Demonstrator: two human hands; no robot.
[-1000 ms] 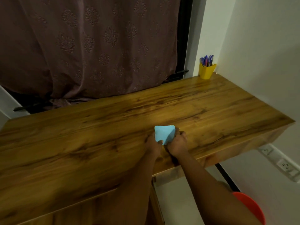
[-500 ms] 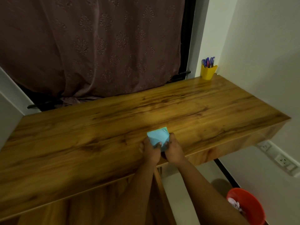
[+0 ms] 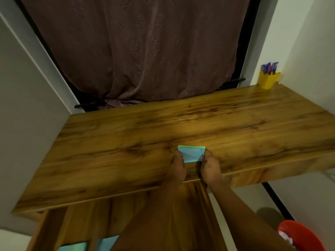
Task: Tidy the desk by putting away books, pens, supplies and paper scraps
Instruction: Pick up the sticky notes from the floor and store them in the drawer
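1. Head view: a small pad of sticky notes (image 3: pixel 191 154), pale blue on top with a green layer showing along its far edge, lies on the wooden desk (image 3: pixel 126 138) close to the desk's near edge, about midway along it.
2. The left hand (image 3: pixel 177 167) pinches the pad's left side and the right hand (image 3: pixel 210 168) pinches its right side; the fingers of both curl round the edges, with the pad held between them.
3. Judged from its look, the pad is light and thin, and bends easily. A diagonal crease already crosses the top sheet, so loose sheets could fan or peel. Holding opposite edges, through the full thickness, should keep the layers together.
4. At the desk's far right corner stands a yellow pen cup (image 3: pixel 268 80) with pens (image 3: pixel 269 67) upright in it.
5. Below the desk's right end, on the floor, sits a red bin (image 3: pixel 299 236) with pale scraps inside; under the near edge, blue-green sheets (image 3: pixel 72 248) lie on a shelf.
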